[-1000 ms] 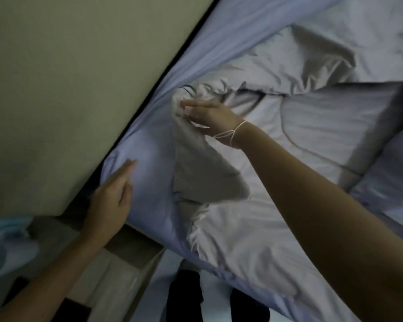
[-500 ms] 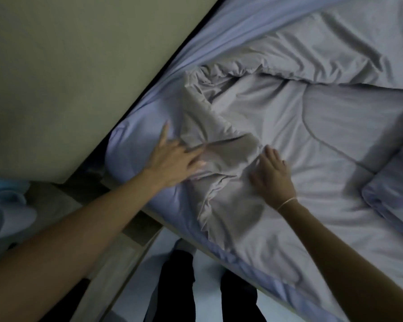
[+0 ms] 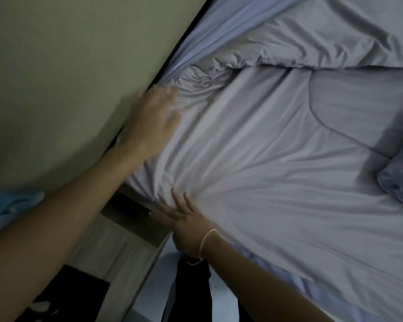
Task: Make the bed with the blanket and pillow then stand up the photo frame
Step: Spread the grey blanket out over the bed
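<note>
A grey blanket (image 3: 277, 159) lies spread across the bed, with creases fanning out from its near corner. My left hand (image 3: 153, 122) lies flat on the blanket's edge by the wall, fingers straight and blurred. At the near corner of the blanket, my right hand (image 3: 182, 217) presses down with straight fingers, a thin band on its wrist. A blue-grey pillow (image 3: 400, 180) shows partly at the right edge. The pale blue sheet (image 3: 209, 36) shows along the wall side. No photo frame is in view.
A beige wall (image 3: 68, 77) runs along the bed's left side. A wooden bedside unit (image 3: 126, 228) stands below the bed corner. Light blue cloth (image 3: 12, 205) lies at the far left. My dark trouser legs (image 3: 191, 287) stand on pale floor beside the bed.
The folded-over blanket corner has been spread flat toward the wall and the bed's near corner. My left hand slid up along the wall side; my right hand moved down to the near corner.
</note>
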